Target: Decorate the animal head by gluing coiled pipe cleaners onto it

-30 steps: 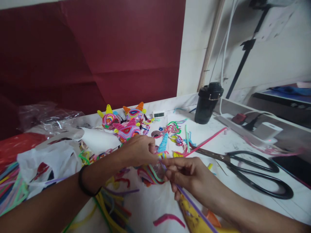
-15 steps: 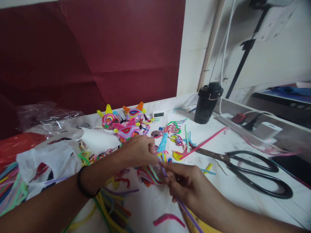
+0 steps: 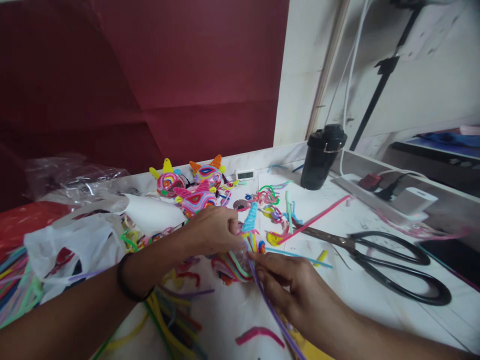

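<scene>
A craft figure [image 3: 229,266] banded with colourful pipe cleaners, with a blue wrapped horn [image 3: 250,218] above it, is at the centre of the table. My left hand [image 3: 219,231] is closed on its upper side, the fingertips partly hidden. At its right edge, my right hand [image 3: 287,280] pinches a purple pipe cleaner [image 3: 270,307] against the figure between thumb and forefinger. The long free end hangs down toward the table's front edge. Part of the figure beside my fingertips looks clear and uncovered.
Big scissors [image 3: 352,245] lie at right, near a black cup [image 3: 323,157] and a power strip [image 3: 378,197]. Finished figures [image 3: 197,197] stand behind my left hand. Loose pipe cleaners [image 3: 172,320], a magenta piece [image 3: 259,336] and a white plastic bag [image 3: 75,245] are around the front and left.
My right fingers have shifted slightly along the purple pipe cleaner, and more of its length shows beside the figure. My left hand stays nearly in place.
</scene>
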